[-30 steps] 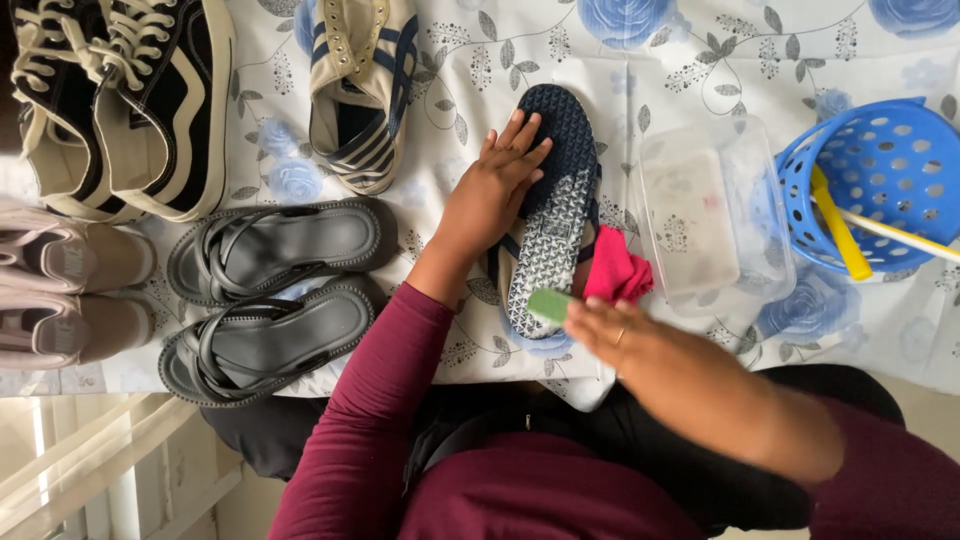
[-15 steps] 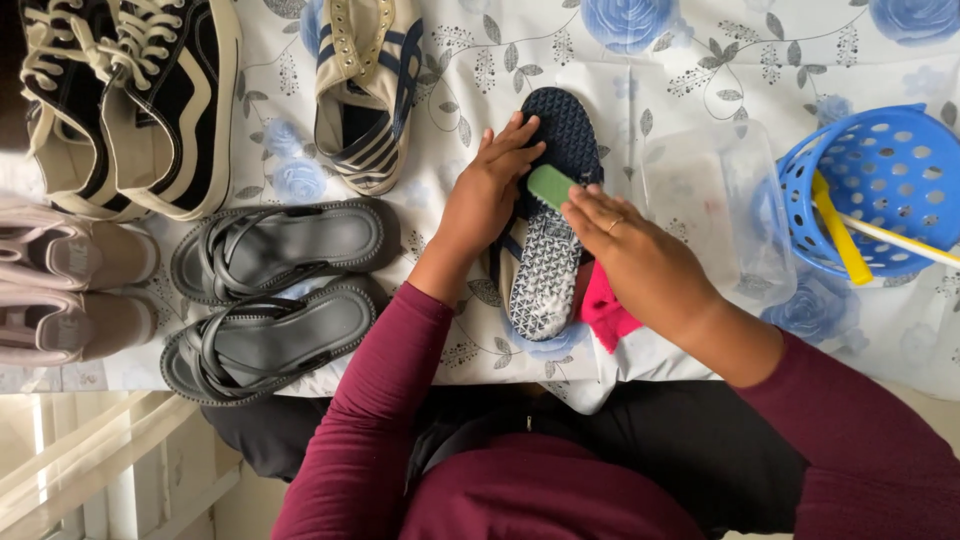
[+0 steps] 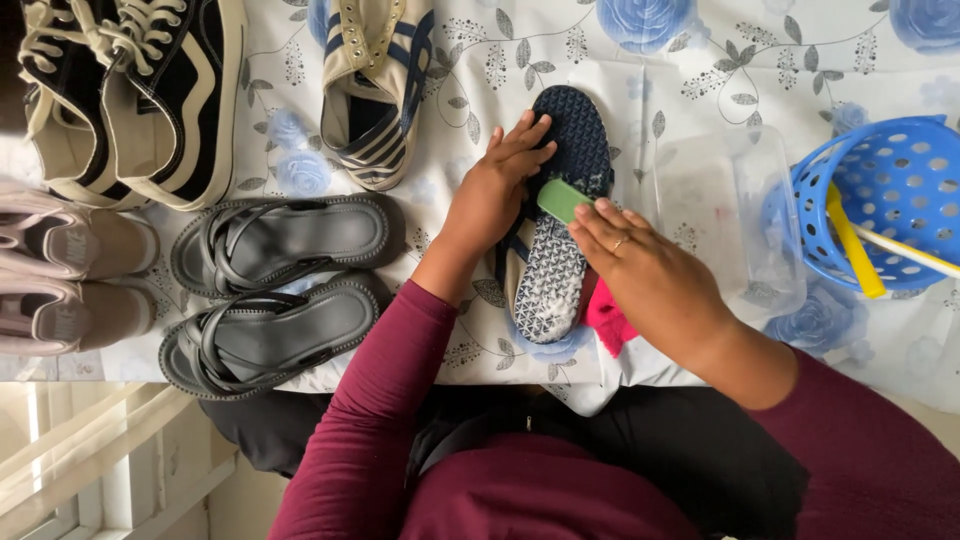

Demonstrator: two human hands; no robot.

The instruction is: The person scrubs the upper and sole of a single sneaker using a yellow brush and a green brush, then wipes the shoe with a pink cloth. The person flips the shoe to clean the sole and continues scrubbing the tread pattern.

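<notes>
On the flowered cloth (image 3: 700,60), a dark sandal (image 3: 560,220) lay sole up, straight before the person. The left hand (image 3: 495,195) pressed flat on its left edge, fingers stretched and close together, holding it in place. The right hand (image 3: 645,265) had its fingers closed around a green block (image 3: 562,200), maybe a sponge or soap, and pushed it against the middle of the sole.

One second earlier the block was low, near the heel end close to the body. Half a second earlier it was already higher, near the toe end. At this moment it sat at the middle again, so the hand moved up and came a little back, like a scrubbing stroke. The lower half of the sole looked whitish, perhaps foam, and the upper half stayed dark; I judged that the rubbing was only partly done.

A pink rag (image 3: 608,320) lay under the right wrist. A clear tub (image 3: 720,215) and a blue basket (image 3: 880,200) stood to the right. Grey sandals (image 3: 280,290) and sneakers (image 3: 150,90) waited to the left.
</notes>
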